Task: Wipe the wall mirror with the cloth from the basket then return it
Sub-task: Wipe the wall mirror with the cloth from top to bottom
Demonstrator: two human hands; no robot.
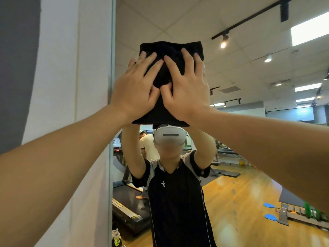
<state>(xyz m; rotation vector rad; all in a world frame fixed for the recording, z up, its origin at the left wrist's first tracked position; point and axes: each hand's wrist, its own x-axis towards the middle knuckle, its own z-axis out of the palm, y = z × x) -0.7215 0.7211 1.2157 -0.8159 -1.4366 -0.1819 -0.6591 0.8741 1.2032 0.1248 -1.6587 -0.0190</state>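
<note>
Gym room, white wall [58,104] at left. Left hand [137,86] and right hand [185,88], side by side with fingers spread flat, press a black cloth [169,49] against the mirror [249,139]. Reflected beyond: a treadmill [128,207] and wooden floor [240,202].

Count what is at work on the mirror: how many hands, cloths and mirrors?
Hands: 2, the left hand and the right hand, both pressing flat
Black cloth: 1
Wall mirror: 1
Total: 4
</note>
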